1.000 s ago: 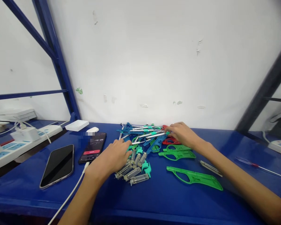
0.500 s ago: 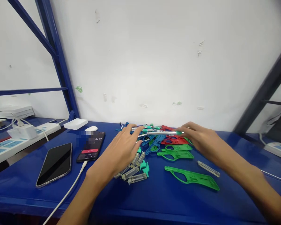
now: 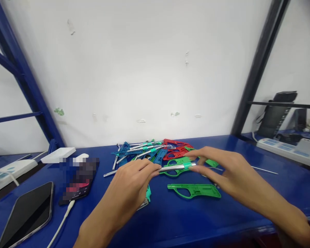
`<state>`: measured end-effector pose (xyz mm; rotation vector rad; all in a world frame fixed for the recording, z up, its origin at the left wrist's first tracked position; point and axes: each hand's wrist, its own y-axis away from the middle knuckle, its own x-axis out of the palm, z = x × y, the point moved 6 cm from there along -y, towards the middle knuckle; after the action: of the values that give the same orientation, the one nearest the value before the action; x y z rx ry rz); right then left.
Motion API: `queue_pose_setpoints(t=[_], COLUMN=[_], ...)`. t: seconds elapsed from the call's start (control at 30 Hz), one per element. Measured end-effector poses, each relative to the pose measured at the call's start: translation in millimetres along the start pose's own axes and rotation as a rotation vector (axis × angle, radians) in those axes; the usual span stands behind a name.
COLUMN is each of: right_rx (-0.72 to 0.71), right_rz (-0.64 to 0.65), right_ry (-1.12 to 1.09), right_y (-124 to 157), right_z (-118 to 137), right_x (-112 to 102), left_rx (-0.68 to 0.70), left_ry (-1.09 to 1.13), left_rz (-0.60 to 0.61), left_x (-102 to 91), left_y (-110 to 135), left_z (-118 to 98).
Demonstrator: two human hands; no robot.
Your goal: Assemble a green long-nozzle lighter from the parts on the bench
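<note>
My left hand (image 3: 136, 179) is closed round a silver lighter tube (image 3: 173, 168) with a teal collar, held level above the table. The tube's far end sticks out to the left of the hand. At the collar end, my right hand (image 3: 222, 167) pinches with thumb and fingers; the exact contact is partly hidden. Below the tube lies a green lighter casing half (image 3: 203, 191), with another green casing half (image 3: 172, 172) just behind it. Teal plastic pieces (image 3: 148, 193) and part of a clear fuel tank (image 3: 144, 205) show beside my left hand, which hides the others.
Behind the hands is a pile of silver tubes (image 3: 142, 148), blue casing halves (image 3: 160, 156) and red casing halves (image 3: 177, 153). To the left lie a black phone (image 3: 28, 210), a second phone (image 3: 86, 182) on a white cable (image 3: 60, 227), and a white box (image 3: 58, 155). A power strip (image 3: 286, 150) sits right.
The view has turned to the right. Both hands have brought the tube nearer, away from the pile, and my left hand now wraps it more closely.
</note>
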<state>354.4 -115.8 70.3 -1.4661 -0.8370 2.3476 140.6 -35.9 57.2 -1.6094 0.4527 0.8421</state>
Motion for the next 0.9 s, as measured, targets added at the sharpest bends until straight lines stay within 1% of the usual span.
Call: queue_pose_setpoints(t=[0.1, 0.17, 0.23, 0.3, 0.43, 0.53, 0.7, 0.8, 0.9], right_rx=[0.175, 0.221, 0.232, 0.242, 0.277, 0.287, 0.268, 0.272, 0.282], right_rz=[0.115, 0.206, 0.248, 0.253, 0.260, 0.302, 0.427, 0.437, 0.427], right_ry=[-0.043, -0.084, -0.128, -0.156, -0.182, -0.187, -0.180, -0.181, -0.178], right_y=[8.0, 12.4, 14.1, 13.7, 11.5, 10.4, 10.7, 10.3, 10.2], right_z=[-15.5, -20.3, -21.8, -23.2, -29.4, -35.9, -44.5, -47.9, -48.5], right_x=[3.8, 7.1, 7.7, 6.3, 4.7, 7.8, 18.9, 22.2, 23.5], left_rx=[0.029, 0.035, 0.038, 0.014, -0.110, -0.131, -0.105, -0.110, -0.125], left_ry=[0.002, 0.014, 0.048, 0.093, 0.126, 0.077, -0.091, -0.154, -0.173], left_rz=[-0.009, -0.013, -0.011, 0.005, 0.127, 0.208, 0.303, 0.374, 0.388], left_x=[1.3, 4.1, 7.6, 11.3, 22.7, 33.0, 49.6, 54.5, 53.2], left_y=[-1.4, -2.0, -2.6, -3.0, -0.6, 2.8, 3.5, 1.8, 1.0], left_z=[0.5, 0.8, -0.6, -2.6, -2.3, -0.1, 1.5, 0.2, 1.2])
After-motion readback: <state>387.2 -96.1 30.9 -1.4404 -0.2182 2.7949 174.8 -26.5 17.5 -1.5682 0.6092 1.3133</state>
